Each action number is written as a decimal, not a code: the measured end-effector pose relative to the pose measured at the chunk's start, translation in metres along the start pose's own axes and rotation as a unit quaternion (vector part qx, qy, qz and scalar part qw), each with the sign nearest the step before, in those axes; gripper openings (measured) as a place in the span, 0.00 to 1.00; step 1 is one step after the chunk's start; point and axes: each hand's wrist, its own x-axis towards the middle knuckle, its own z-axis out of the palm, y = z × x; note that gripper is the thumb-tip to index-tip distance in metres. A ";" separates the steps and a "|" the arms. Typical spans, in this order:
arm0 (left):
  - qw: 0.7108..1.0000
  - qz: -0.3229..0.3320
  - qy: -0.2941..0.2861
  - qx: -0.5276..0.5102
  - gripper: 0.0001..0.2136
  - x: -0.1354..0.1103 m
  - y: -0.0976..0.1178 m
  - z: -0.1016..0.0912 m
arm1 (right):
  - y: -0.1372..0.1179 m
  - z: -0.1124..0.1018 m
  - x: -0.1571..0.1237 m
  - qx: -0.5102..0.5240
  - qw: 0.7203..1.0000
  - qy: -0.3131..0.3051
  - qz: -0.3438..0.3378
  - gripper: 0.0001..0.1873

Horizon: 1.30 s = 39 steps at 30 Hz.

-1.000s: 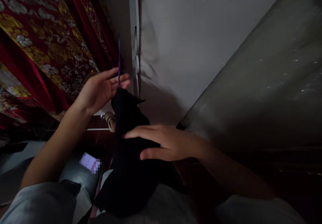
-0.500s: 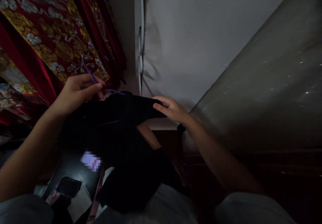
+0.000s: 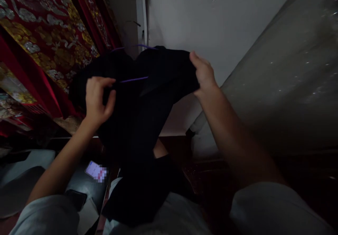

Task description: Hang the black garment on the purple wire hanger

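A black cloth garment (image 3: 137,108) with purple cord-like strips hangs raised in front of me and drapes down to my lap. My right hand (image 3: 204,71) grips its right edge, with the thumb on top and the other fingers mostly behind the cloth. My left hand (image 3: 99,99) is over the left part of the cloth, thumb and index finger apart. Just right of its index fingertip runs a purple strip (image 3: 134,79) across the dark fabric. A second purple strip (image 3: 145,46) shows along the garment's upper edge. Folds are hard to make out in the dark.
Red cloth with gold and silver embroidery (image 3: 50,34) hangs at the left. A pale wall (image 3: 200,16) stands ahead, with shiny plastic-like sheeting (image 3: 285,76) to the right. On a dark seat or bench at lower left lie a lit phone (image 3: 95,171) and a dark phone-like object (image 3: 76,198).
Both hands have moved; the right has raised and spread the garment up and to the right. The left has let go of the purple strip it was pinching and shifted right over the cloth.
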 end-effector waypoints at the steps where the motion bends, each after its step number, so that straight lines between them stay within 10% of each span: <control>1: 0.999 -0.004 -0.038 -0.003 0.12 -0.005 0.000 0.004 | 0.003 -0.003 0.003 0.006 1.000 0.020 -0.001 0.29; 14: 0.915 -0.067 -0.380 -0.116 0.33 -0.059 0.033 0.081 | -0.007 -0.043 -0.063 0.000 0.987 0.159 -0.028 0.21; 20: 0.891 -0.168 -0.414 -0.075 0.19 -0.069 0.045 0.129 | 0.022 -0.050 -0.050 -0.010 0.987 0.159 -0.016 0.20; 24: 0.902 -0.216 -0.352 -0.128 0.12 -0.090 0.041 0.141 | 0.061 -0.060 -0.040 -0.002 0.984 0.174 0.050 0.17; 29: 0.926 -0.271 -0.157 -0.209 0.10 -0.127 0.064 0.151 | 0.081 -0.031 -0.073 -0.045 0.940 0.337 -0.033 0.18; 35: 0.890 -0.341 -0.044 -0.299 0.05 -0.154 0.101 0.168 | 0.092 0.049 -0.176 0.062 0.986 0.120 0.100 0.17; 39: 0.817 -0.440 0.085 -0.364 0.30 -0.167 0.118 0.171 | 0.119 0.078 -0.215 0.028 0.978 0.121 0.165 0.19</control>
